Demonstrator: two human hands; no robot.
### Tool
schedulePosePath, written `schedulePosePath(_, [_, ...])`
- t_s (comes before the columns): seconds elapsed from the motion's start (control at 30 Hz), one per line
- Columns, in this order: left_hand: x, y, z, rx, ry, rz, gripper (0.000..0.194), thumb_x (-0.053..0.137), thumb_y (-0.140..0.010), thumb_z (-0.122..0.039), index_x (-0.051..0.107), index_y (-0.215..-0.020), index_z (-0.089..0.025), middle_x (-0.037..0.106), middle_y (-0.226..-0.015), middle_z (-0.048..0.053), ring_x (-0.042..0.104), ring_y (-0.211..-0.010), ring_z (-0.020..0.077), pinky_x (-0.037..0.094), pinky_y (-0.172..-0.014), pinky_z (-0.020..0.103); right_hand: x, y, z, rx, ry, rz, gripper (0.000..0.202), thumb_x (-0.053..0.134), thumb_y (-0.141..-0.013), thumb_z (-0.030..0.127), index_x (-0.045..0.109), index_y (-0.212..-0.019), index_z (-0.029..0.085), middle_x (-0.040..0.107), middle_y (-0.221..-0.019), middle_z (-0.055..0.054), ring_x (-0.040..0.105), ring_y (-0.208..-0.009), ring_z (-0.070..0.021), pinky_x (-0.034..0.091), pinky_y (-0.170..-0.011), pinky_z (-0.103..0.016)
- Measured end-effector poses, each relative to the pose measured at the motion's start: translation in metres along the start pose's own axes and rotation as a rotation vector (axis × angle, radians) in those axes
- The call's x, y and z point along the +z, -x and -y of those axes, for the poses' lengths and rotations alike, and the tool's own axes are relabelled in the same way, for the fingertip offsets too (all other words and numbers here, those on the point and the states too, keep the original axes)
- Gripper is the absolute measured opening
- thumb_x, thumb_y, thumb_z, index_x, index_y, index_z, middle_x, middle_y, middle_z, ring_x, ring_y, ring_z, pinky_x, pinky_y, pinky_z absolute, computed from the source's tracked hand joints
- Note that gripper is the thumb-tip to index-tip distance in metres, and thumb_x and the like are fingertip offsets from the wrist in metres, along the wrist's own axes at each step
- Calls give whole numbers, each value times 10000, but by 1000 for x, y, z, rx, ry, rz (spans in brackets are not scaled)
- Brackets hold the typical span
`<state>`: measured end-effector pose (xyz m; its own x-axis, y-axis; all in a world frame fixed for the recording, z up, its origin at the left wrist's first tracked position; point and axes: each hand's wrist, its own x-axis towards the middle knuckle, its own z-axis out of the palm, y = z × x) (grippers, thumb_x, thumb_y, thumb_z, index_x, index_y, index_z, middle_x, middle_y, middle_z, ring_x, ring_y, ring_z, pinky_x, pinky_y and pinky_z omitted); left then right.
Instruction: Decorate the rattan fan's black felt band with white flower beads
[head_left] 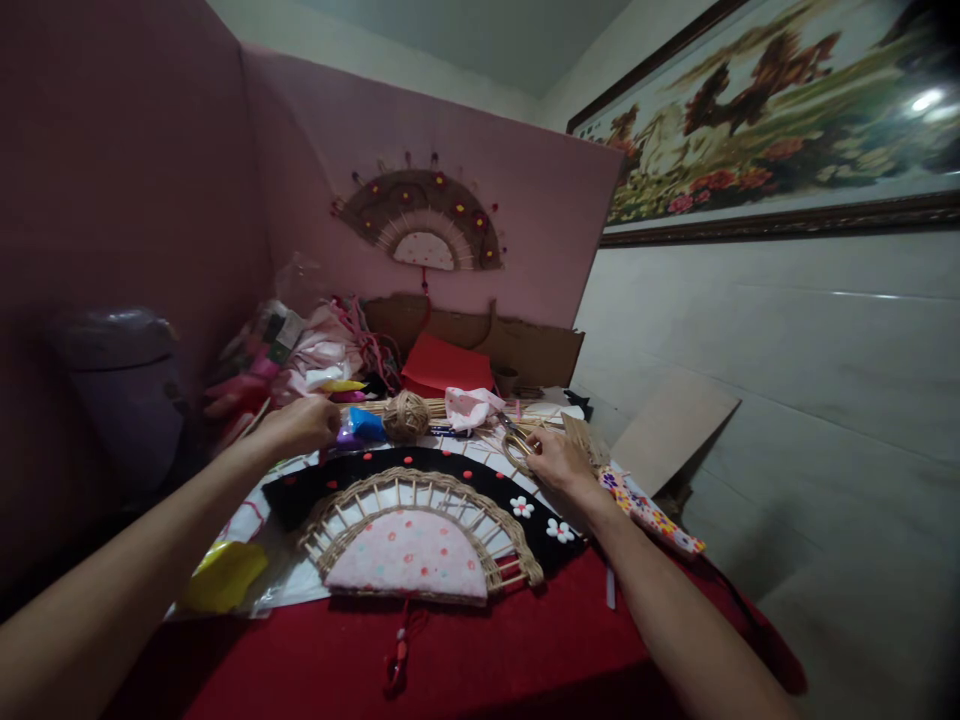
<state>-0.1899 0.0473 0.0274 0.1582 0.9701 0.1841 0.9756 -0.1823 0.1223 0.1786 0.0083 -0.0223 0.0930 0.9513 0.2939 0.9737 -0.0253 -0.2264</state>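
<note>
A fan-shaped craft piece (409,555) lies on the red-covered table (480,665). It has a pink spotted centre, sticks woven with twine, and a black outer band with red dots and two white flowers; a red tassel (397,650) hangs at its bottom. My left hand (306,428) is above the band's left end, beside a blue packet (367,424), its fingers closed together; what they hold, if anything, is hidden. At the right, my right hand (559,460) has its fingers on the gold-handled scissors (516,447).
A twine ball (406,416), sticks, pink cloth (471,408) and red paper (446,364) lie behind the fan. Bags pile up at the left, with a yellow packet (225,576) nearer. Another fan (427,220) hangs on the pink board. Floral strip (652,510) at right.
</note>
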Motion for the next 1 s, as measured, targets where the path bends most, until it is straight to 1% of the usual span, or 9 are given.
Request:
schedulePosePath(0.1, [7, -3, -1, 24, -89, 37, 213, 553, -587, -247, 671, -764, -233, 680, -786, 65, 631, -754, 269, 438, -613, 298, -2, 0, 2, 4, 3, 4, 275, 507, -693, 144, 650, -920, 207, 673, -896, -61, 589, -829, -192, 345, -637, -246])
schedulePosePath(0.23, [15, -4, -4, -1, -186, -13, 293, 458, -706, -256, 644, -928, -214, 664, -942, 136, 616, -876, 318, 441, -679, 355, -3, 1, 2, 6, 9, 6, 276, 505, -694, 146, 650, -921, 208, 673, -902, -62, 590, -829, -197, 348, -637, -253])
schedulePosePath(0.4, [9, -7, -10, -47, -228, -79, 292, 402, -768, -235, 638, -933, -183, 658, -960, 158, 615, -887, 314, 448, -689, 357, -2, 1, 2, 2, 21, 6, 267, 504, -707, 162, 651, -924, 213, 677, -897, -65, 594, -836, -207, 355, -645, -261])
schedulePosePath(0.53, [-3, -8, -38, -53, -235, -184, 353, 392, -794, -258, 597, -1061, -152, 644, -974, 199, 605, -892, 346, 434, -715, 412, -1, 0, 1, 2, 34, 1, 269, 495, -720, 159, 647, -933, 217, 675, -923, -74, 598, -865, -220, 365, -660, -268])
schedulePosePath(0.63, [0, -8, -71, 105, -213, -178, 385, 371, -820, -296, 553, -1154, -231, 661, -965, 141, 604, -908, 323, 424, -737, 397, 1, -1, 1, 1, 39, 2, 265, 497, -723, 166, 646, -935, 220, 677, -925, -74, 605, -863, -224, 372, -664, -270])
schedulePosePath(0.7, [7, -9, -88, 243, -188, -118, 384, 467, -777, -318, 558, -1150, -303, 667, -996, 79, 614, -897, 279, 429, -727, 335, 2, -1, 0, 1, 43, 0, 262, 502, -720, 173, 647, -934, 218, 679, -924, -75, 608, -864, -226, 377, -668, -271])
schedulePosePath(0.77, [14, -11, -98, 309, -183, -89, 350, 465, -779, -278, 599, -1102, -282, 666, -999, 85, 619, -878, 271, 426, -717, 326, 2, -2, 0, -3, 46, -7, 268, 502, -719, 174, 645, -941, 216, 677, -931, -76, 606, -875, -226, 380, -675, -270])
schedulePosePath(0.9, [14, -24, -99, 318, -191, -109, 334, 382, -810, -202, 633, -1030, -227, 667, -970, 124, 623, -860, 290, 425, -703, 359, 5, -2, -1, -14, 47, -23, 267, 493, -720, 169, 647, -933, 214, 675, -937, -74, 600, -894, -225, 384, -690, -271])
schedulePosePath(1.0, [9, -39, -97, 285, -186, -147, 322, 375, -812, -213, 643, -991, -226, 668, -982, 124, 617, -894, 295, 427, -720, 368, 6, -3, -2, -17, 45, -23, 268, 491, -716, 169, 651, -926, 218, 678, -932, -68, 601, -882, -222, 386, -693, -275])
